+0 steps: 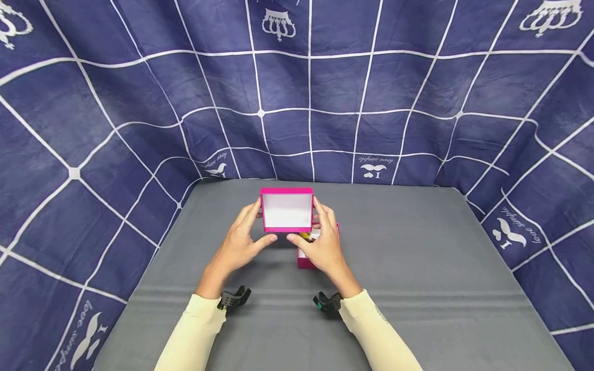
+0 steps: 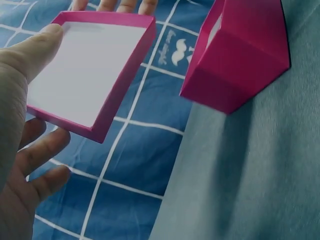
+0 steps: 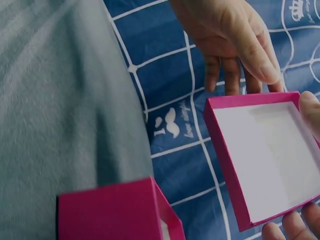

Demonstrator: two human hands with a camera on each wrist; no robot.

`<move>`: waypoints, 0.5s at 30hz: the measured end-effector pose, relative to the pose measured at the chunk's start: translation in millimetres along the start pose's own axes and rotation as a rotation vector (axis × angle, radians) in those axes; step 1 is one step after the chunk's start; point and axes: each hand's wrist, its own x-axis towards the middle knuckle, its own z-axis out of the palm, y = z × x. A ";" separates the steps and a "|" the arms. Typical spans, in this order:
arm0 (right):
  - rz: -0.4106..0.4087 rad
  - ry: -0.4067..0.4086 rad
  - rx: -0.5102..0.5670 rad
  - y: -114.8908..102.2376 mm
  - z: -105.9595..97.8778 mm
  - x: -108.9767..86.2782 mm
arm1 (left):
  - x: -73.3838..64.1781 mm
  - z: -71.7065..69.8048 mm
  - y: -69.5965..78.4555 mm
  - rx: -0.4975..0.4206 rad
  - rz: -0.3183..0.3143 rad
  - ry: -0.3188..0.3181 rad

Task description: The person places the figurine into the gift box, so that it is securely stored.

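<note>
A pink box lid (image 1: 286, 210) with a white inside is held up above the grey table, its hollow side facing me. My left hand (image 1: 241, 239) holds its left edge, thumb at the lower rim. My right hand (image 1: 322, 239) holds its right edge. The lid (image 2: 87, 72) shows in the left wrist view with my thumb (image 2: 30, 50) on its rim, and the lid (image 3: 265, 155) appears again in the right wrist view. The pink box base (image 1: 303, 259) stands on the table below my right hand, partly hidden, with small items inside. The base (image 2: 240, 55) and base (image 3: 112, 210) appear in the wrist views.
The grey table (image 1: 417, 268) is walled on three sides by a blue cloth (image 1: 139, 103) with white lines and printed mustaches. Black wrist mounts (image 1: 234, 298) sit on both forearms.
</note>
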 end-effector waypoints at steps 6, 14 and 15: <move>0.002 0.012 0.019 4.5 -17.4 -1.1 | 6.7 8.2 11.9 -0.022 0.036 -0.018; -0.019 0.036 0.044 10.8 -37.2 -5.0 | 15.5 17.8 22.3 -0.002 0.115 -0.010; -0.022 0.041 0.046 11.1 -39.5 -5.5 | 16.6 18.7 24.0 -0.002 0.121 -0.010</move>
